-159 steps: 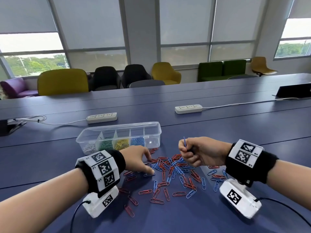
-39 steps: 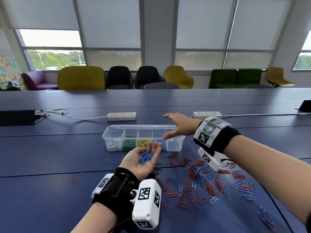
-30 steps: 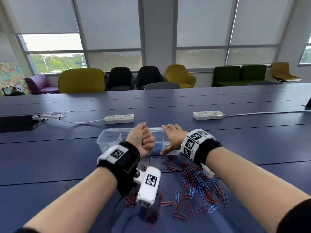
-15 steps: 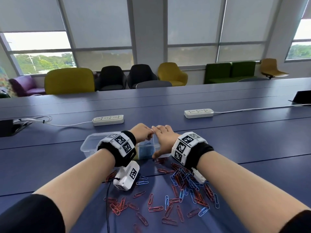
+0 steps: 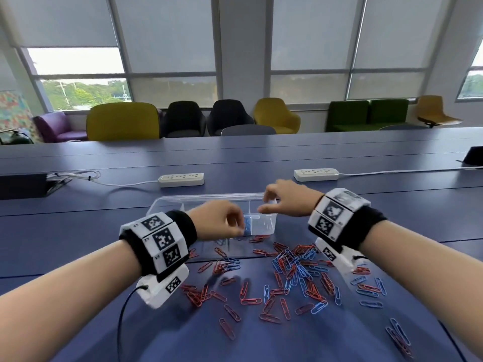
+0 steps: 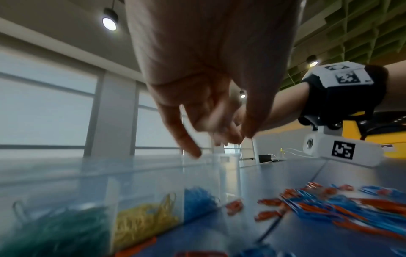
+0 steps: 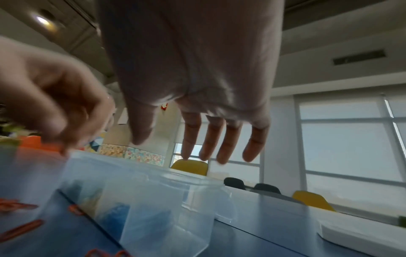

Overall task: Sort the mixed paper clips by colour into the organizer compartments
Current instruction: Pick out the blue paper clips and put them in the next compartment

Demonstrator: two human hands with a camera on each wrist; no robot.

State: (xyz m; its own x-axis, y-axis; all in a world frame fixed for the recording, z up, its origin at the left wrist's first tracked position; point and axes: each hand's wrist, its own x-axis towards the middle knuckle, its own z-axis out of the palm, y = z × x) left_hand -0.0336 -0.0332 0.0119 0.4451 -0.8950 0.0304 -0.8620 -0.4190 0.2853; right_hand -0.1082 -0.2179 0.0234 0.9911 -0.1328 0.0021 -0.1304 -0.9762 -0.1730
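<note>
My left hand [image 5: 218, 222], loosely curled and empty, and my right hand [image 5: 286, 201], fingers spread and empty, hover over the organizer [image 5: 167, 205], red and blue clips [image 5: 292, 273] just nearer me.

A long blue-violet tabletop [image 5: 261, 158] fills the lower half of the head view. On it, at 11 o'clock from the middle, lies a cream plastic power strip [image 5: 181, 179] with a white cord running off toward 9 o'clock. A second cream power strip [image 5: 316, 174] sits at 1 o'clock, its cord leading to 3 o'clock. Beyond the table's far edge, at 12 o'clock, stands a row of seats: a purple armchair [image 5: 56, 126], a wide mustard-yellow chair [image 5: 122, 121], two black chairs [image 5: 206, 117], a smaller yellow chair [image 5: 277, 114] and a green sofa [image 5: 366, 113]. Grey roller blinds [image 5: 162, 32] cover the windows above.
</note>
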